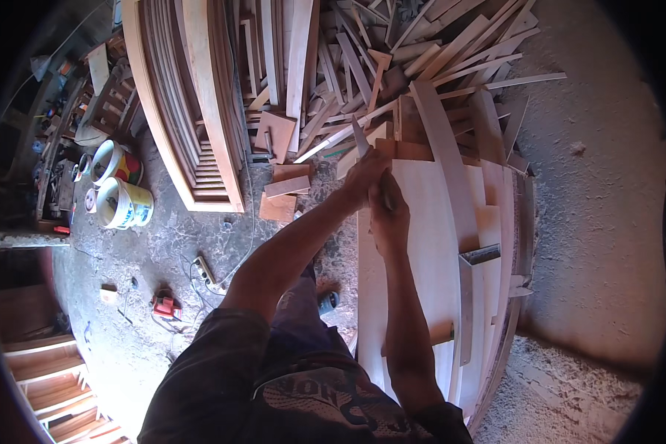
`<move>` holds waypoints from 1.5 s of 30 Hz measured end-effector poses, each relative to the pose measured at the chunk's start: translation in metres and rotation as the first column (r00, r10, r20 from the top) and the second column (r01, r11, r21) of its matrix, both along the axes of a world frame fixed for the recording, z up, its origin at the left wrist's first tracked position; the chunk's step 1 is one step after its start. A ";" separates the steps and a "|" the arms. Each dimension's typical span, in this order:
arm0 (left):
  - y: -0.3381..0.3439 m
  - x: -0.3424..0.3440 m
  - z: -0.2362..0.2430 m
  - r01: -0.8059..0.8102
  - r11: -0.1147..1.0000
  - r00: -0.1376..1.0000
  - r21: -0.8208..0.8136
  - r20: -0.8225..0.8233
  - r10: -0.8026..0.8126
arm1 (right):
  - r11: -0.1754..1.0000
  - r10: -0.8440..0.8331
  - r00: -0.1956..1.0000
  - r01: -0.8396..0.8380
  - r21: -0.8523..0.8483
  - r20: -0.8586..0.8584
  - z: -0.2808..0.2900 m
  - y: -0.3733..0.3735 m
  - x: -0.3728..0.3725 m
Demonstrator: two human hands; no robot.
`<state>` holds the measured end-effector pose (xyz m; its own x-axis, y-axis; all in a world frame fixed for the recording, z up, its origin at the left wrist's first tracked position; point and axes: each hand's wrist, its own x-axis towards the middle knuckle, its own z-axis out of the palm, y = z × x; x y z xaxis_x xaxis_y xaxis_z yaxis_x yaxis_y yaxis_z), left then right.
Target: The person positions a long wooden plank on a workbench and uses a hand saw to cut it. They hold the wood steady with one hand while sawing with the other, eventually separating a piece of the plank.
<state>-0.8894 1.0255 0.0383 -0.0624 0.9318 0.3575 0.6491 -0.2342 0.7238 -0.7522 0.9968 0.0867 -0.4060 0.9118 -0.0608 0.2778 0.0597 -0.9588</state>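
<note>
Both hands are together over the far left end of a pale wooden board (422,222) on the workbench. My left hand (366,176) is closed, with a thin, pale, tapering blade (360,138) sticking out beyond its fingers. Just behind it, and touching or nearly so, my right hand (389,211) is curled closed. Whatever it grips is mostly hidden by the fingers. Farther right on the bench lie a long narrow plank (446,163) and a rectangular metal tube (466,303).
Offcuts (451,55) pile up beyond the bench. Louvred wooden frames (214,177) lie at the far left. On the floor are paint buckets (126,203), a red power tool (166,306) and a power strip (204,270) with cables. A wall (592,185) stands to the right.
</note>
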 end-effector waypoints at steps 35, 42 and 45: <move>-0.091 0.075 0.006 0.012 0.999 0.987 0.033 -0.164 -0.007 | 0.997 0.033 0.997 -0.029 -0.071 0.063 0.018 -0.096 0.074; -0.127 0.101 0.031 0.030 0.994 0.997 -0.107 0.075 -0.022 | 0.994 0.088 0.988 -0.094 0.046 0.128 -0.002 -0.131 0.110; -0.010 0.020 -0.021 -0.046 0.994 0.997 -0.101 0.049 0.052 | 0.990 0.011 1.000 -0.011 0.140 -0.002 -0.018 -0.016 0.015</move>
